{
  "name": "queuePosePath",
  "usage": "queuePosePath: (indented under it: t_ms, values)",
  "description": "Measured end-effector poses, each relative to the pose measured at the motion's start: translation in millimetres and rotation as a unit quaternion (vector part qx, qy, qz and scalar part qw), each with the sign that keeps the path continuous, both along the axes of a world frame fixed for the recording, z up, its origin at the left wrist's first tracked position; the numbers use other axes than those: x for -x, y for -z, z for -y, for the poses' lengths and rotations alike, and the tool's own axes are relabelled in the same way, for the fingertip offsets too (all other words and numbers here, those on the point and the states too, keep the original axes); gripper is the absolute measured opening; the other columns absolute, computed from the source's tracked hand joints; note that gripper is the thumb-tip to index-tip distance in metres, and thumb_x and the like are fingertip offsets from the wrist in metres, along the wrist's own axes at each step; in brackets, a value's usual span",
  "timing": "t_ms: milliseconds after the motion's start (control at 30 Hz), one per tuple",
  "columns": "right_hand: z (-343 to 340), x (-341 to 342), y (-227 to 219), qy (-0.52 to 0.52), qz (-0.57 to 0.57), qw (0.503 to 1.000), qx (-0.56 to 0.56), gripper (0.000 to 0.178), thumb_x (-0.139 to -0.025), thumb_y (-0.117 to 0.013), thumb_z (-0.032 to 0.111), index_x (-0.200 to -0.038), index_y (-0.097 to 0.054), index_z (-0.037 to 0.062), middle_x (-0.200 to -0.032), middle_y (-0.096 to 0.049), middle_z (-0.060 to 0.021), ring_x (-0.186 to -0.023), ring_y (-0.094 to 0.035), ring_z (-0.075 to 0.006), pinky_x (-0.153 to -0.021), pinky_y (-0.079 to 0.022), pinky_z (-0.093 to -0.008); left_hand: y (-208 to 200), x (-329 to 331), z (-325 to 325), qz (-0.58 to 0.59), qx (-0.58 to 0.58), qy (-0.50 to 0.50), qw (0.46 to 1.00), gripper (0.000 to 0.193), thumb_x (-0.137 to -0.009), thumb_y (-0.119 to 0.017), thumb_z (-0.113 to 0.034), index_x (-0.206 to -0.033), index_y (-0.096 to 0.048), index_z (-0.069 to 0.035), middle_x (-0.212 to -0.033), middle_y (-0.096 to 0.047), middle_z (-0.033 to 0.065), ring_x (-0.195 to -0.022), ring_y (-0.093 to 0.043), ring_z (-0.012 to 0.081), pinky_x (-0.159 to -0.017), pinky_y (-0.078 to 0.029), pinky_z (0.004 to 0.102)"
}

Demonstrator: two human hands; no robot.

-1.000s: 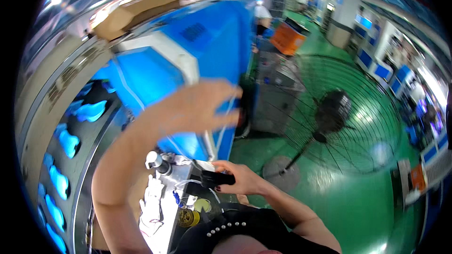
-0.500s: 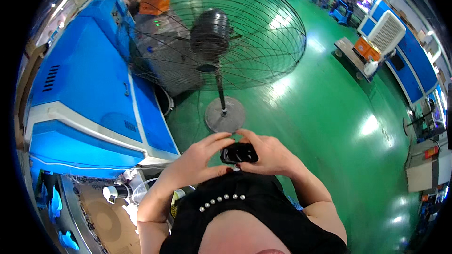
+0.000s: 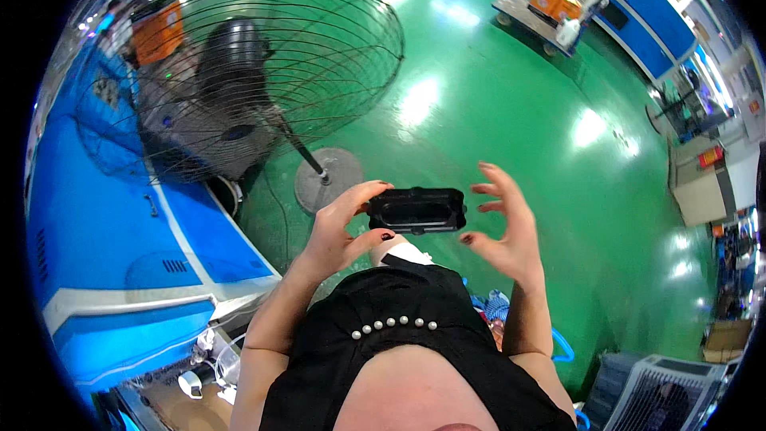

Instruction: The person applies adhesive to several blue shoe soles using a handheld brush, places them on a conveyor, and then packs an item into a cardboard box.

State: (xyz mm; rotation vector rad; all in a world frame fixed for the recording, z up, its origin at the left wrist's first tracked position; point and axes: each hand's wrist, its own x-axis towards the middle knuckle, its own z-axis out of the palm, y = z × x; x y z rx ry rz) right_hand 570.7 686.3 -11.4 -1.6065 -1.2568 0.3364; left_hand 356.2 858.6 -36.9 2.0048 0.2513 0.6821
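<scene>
A black rectangular plastic part (image 3: 416, 223) with a recessed middle and small tabs along its edges is held up in front of my body. My left hand (image 3: 331, 233) grips its left end between the thumb below and the fingers above. Beyond the right end, my right hand (image 3: 511, 235) is open, its fingers and thumb apart. A small gap separates the right fingertips from the part, and that hand holds nothing. The exact kind of the part cannot be made out.
A large caged floor fan (image 3: 235, 56) stands ahead on the left on a round base (image 3: 329, 179). Along the left runs a blue and white machine (image 3: 104, 191). A cart (image 3: 523, 16) carries orange boxes at the far right. A grey slatted unit (image 3: 666, 399) stands low on the right.
My right hand has let go of the black part and moved right, its fingers opening. The part now shows its recessed side in my left hand. My view has turned rightward.
</scene>
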Motion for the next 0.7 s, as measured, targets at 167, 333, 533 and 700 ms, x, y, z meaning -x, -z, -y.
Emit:
queuePosePath:
  t_ms: [167, 333, 533, 700]
  values:
    - [44, -56, 30, 0.227, -0.066, 0.972, -0.018, 0.046, -0.081, -0.063, -0.002, -0.126, -0.055, 0.0021, -0.121, -0.062, -0.0103, -0.095, -0.064, -0.0167, -0.074, -0.052, -0.0264, 23, -53, 2, 0.09, 0.004, -0.017, 0.996, 0.064, -0.077, -0.079, -0.014, -0.13, -0.049, 0.001, -0.126, -0.06, 0.0165, -0.11, -0.061, 0.0258, -0.089, -0.052, 0.0342]
    - [26, -124, 10, 0.252, -0.012, 0.953, -0.17, 0.032, -0.089, -0.059, 0.005, -0.121, -0.057, -0.0005, -0.118, -0.063, -0.0148, -0.089, -0.062, -0.0139, -0.073, -0.051, -0.0234, 1, -98, -13, 0.103, -0.035, -0.016, 0.994, 0.063, -0.079, -0.078, -0.014, -0.131, -0.047, 0.003, -0.126, -0.059, 0.0174, -0.11, -0.061, 0.0231, -0.089, -0.051, 0.0322]
    - [-21, -212, -34, 0.079, 0.062, 0.9, -0.425, 0.066, -0.078, -0.078, 0.044, -0.12, -0.055, -0.0013, -0.123, -0.056, -0.03, -0.092, -0.063, -0.0306, -0.076, -0.052, -0.0334, -35, -195, -24, 0.188, 0.047, -0.02, 0.981, 0.061, -0.088, -0.07, -0.028, -0.129, -0.044, 0.008, -0.121, -0.059, 0.02, -0.112, -0.059, 0.0237, -0.092, -0.048, 0.0318]
    - [12, -266, -67, -0.005, 0.245, 0.93, -0.276, 0.109, -0.062, -0.078, 0.066, -0.136, -0.041, -0.0053, -0.134, -0.043, -0.0372, -0.112, -0.057, -0.0449, -0.064, -0.053, -0.0332, -83, -317, -25, 0.266, 0.155, -0.039, 0.951, 0.072, -0.088, -0.067, -0.045, -0.129, -0.042, 0.009, -0.115, -0.061, 0.0247, -0.11, -0.06, 0.0264, -0.094, -0.047, 0.0352]
